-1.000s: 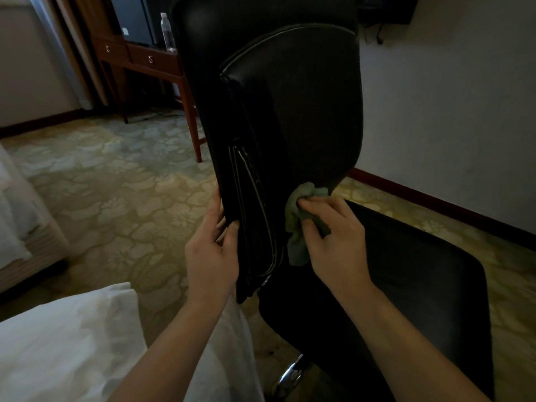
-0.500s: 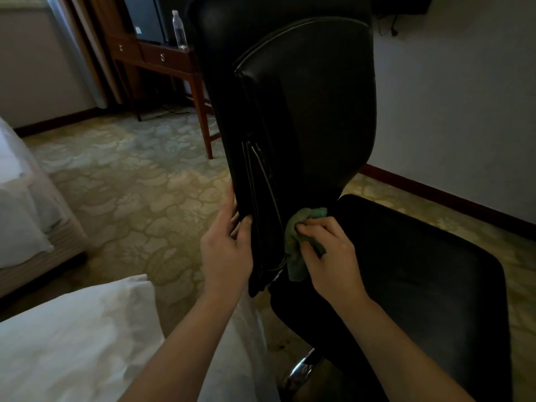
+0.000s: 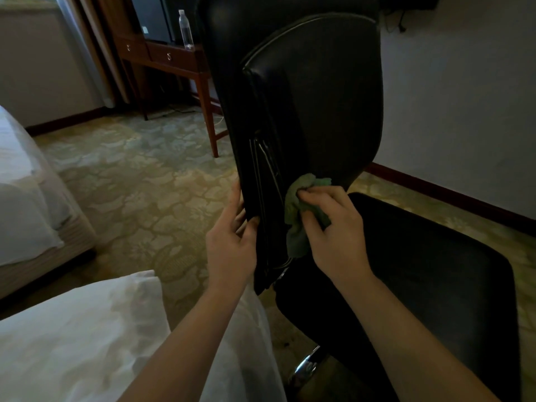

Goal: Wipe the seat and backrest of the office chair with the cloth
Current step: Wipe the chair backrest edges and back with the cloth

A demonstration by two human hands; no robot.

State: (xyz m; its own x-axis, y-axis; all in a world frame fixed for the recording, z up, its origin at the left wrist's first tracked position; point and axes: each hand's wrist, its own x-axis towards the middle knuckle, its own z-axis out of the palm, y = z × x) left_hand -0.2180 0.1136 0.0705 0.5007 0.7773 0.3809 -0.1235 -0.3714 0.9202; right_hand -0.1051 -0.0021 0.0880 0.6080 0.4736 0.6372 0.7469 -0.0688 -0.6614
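Note:
The black leather office chair fills the middle of the view, its tall backrest upright and its seat spreading to the lower right. My left hand grips the backrest's left edge near the bottom, thumb in front and fingers behind. My right hand holds a bunched green cloth and presses it against the lower front of the backrest, just above the seat. Part of the cloth hangs down below my fingers.
A wooden desk with a water bottle stands behind the chair. White bedding lies at the lower left and a bed at the left edge. Patterned carpet covers the floor. A chrome chair base shows below the seat.
The cloth and my right hand have stayed low on the backrest, shifting slightly. The view has drifted so the chair sits a little further right. My left hand keeps its grip.

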